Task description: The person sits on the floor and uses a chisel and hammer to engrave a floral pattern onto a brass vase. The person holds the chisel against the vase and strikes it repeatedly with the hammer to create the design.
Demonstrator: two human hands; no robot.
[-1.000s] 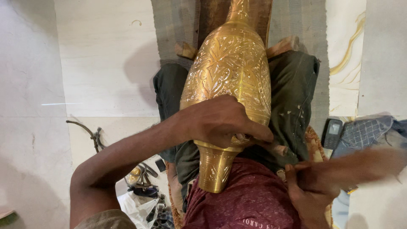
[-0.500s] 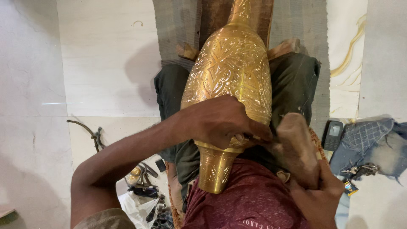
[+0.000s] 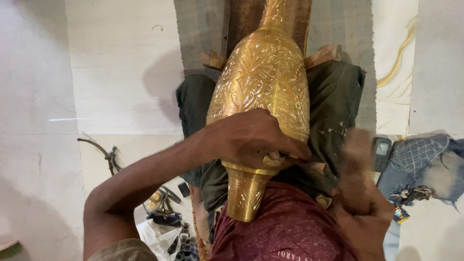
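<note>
We see a big gold vase (image 3: 263,92) w/ carved leaves lying on the person's lap, neck pointing away, base near the red shirt (image 3: 285,227). Dark trousers (image 3: 338,101) are under it. The left hand (image 3: 251,137) lies on the vase's lower part, fingers closed round a thin tool (image 3: 302,159) touching the metal. The right hand (image 3: 360,193) is blurry, so we can't tell if it's gripping. On the floor, right: blue cloth (image 3: 425,159), then a small phone (image 3: 382,153)
</note>
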